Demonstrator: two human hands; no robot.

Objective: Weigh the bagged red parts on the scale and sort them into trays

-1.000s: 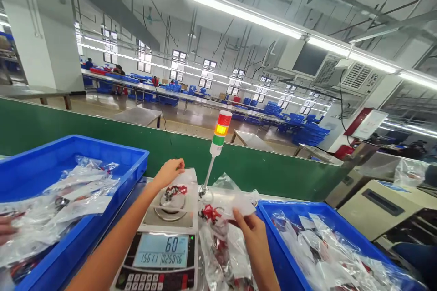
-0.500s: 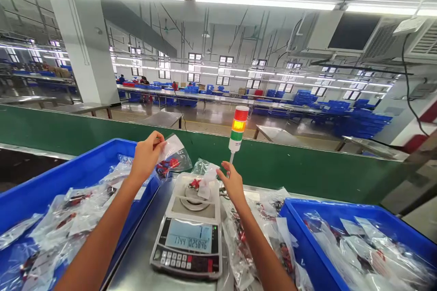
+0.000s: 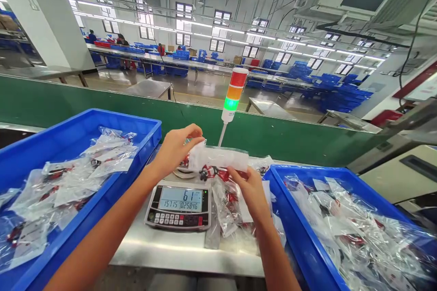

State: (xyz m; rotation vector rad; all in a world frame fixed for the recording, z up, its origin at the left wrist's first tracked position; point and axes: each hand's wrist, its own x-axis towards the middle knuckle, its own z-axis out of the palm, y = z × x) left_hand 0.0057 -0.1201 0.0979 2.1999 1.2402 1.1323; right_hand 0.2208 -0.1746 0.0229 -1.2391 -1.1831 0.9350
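My left hand [image 3: 175,147] is closed in a pinch over the pan of a digital counting scale [image 3: 179,204], gripping a clear plastic bag on the pan; the bag under it is mostly hidden. My right hand [image 3: 251,191] grips another clear plastic bag [image 3: 220,160] holding red and black parts, lifted just right of the scale. The scale's display reads 61. Loose bags lie between the scale and the right bin.
A blue bin [image 3: 54,145] of filled bags stands at left, another blue bin [image 3: 309,254] at right. A signal tower lamp [image 3: 232,93] glows green behind the scale. A green conveyor wall [image 3: 293,145] runs across the back. People work at distant tables.
My left hand came back from the left bin down to the scale pan. My right hand pulled back from the pan and picked up a bag. The display changed from 1 to 61.
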